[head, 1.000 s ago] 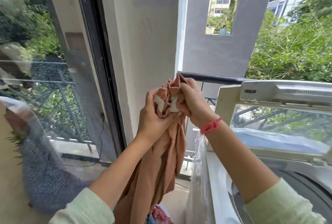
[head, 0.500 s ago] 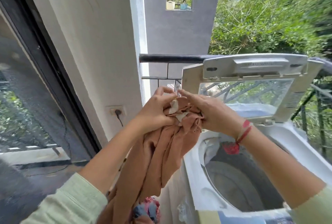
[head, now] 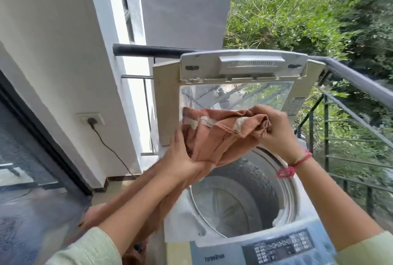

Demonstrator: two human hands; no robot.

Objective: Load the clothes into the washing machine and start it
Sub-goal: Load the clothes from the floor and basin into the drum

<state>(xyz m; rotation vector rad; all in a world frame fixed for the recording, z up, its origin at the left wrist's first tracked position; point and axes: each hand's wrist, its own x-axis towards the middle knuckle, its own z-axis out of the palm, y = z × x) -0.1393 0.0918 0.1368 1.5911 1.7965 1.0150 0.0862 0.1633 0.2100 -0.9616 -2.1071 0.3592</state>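
Note:
A terracotta-orange garment (head: 214,135) with pale trim hangs stretched above the open drum (head: 240,192) of a white top-loading washing machine (head: 180,222). My right hand (head: 274,130) grips the garment's bunched end over the drum's far side. Under the cloth at the drum's left rim, my left hand (head: 180,160) holds its middle, while the rest trails down to the left of the machine. The lid (head: 242,69) stands upright with its glass pane facing me. The drum looks empty. A control panel (head: 282,245) runs along the near edge.
A white wall with a socket and plugged cable (head: 92,120) stands left of the machine. Dark balcony railing (head: 357,79) runs behind and to the right, with trees beyond. A dark glass door (head: 32,158) fills the lower left.
Both hands carried the garment rightward from beside the wall to above the drum. They have spread apart, stretching the cloth. The view turned down onto the machine.

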